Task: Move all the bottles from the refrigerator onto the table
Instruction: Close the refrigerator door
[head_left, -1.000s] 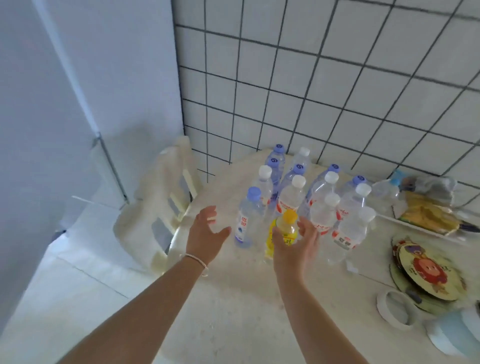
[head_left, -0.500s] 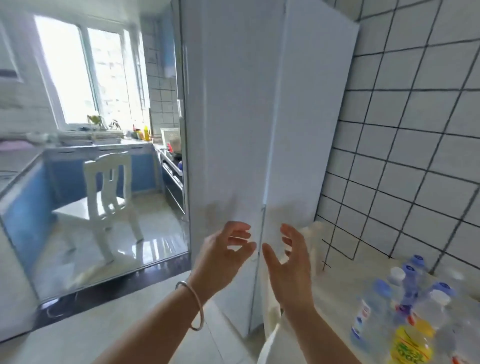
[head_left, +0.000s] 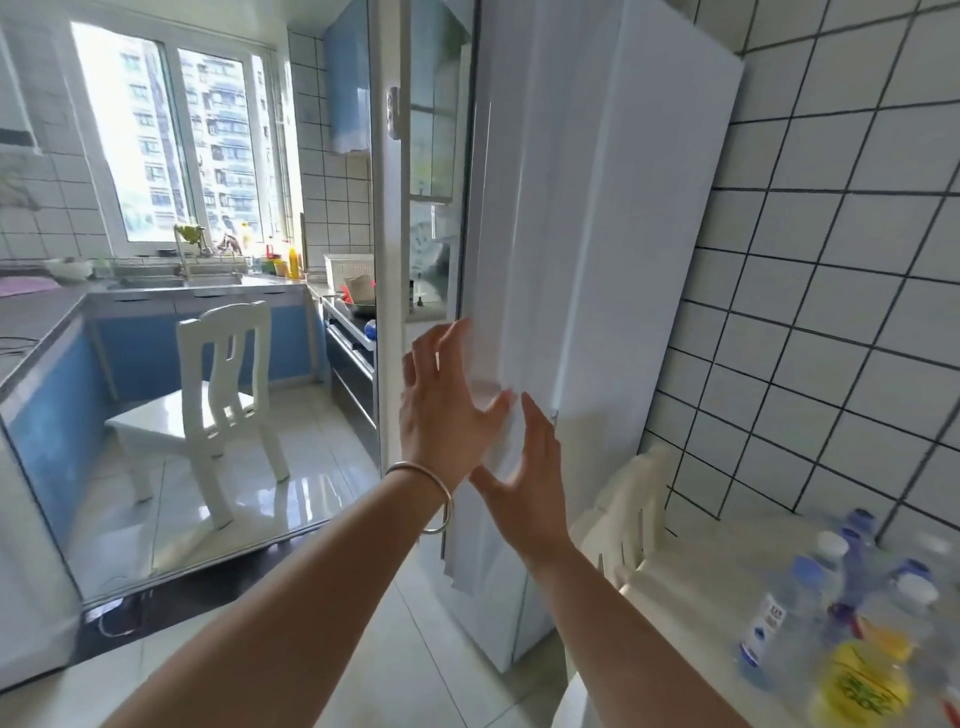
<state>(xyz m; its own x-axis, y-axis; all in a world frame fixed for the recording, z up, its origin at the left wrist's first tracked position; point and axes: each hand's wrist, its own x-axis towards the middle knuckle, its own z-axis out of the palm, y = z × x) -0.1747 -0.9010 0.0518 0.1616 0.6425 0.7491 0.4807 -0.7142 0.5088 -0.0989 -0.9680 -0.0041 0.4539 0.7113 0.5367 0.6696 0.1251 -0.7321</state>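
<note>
A: A white-tiled wall (head_left: 831, 312) is seen on the right, with a bright window (head_left: 176, 135) and blue counters beyond a glass partition on the left. A white chair (head_left: 218, 395) is placed behind that glass.

B: And the refrigerator?

A: The refrigerator (head_left: 597, 234), tall and white, is seen in the middle of the view, its doors closed. Both hands are raised in front of it.

B: How are the hands held?

A: The left hand (head_left: 441, 410) is spread, fingers extended toward the door's edge; a metal bangle (head_left: 431, 499) is worn at the wrist. The right hand (head_left: 530, 478) is also spread, fingers straight, palm turned toward the left one. Nothing is gripped by either. Whether the door is touched cannot be told.

B: Where are the bottles?

A: The bottles (head_left: 831, 597) are clustered on the table (head_left: 701, 582) at the lower right, blurred, with white and blue caps. A yellow bottle (head_left: 857, 686) is seen nearest the camera. A second pale chair (head_left: 628, 509) is tucked between table and refrigerator.
</note>
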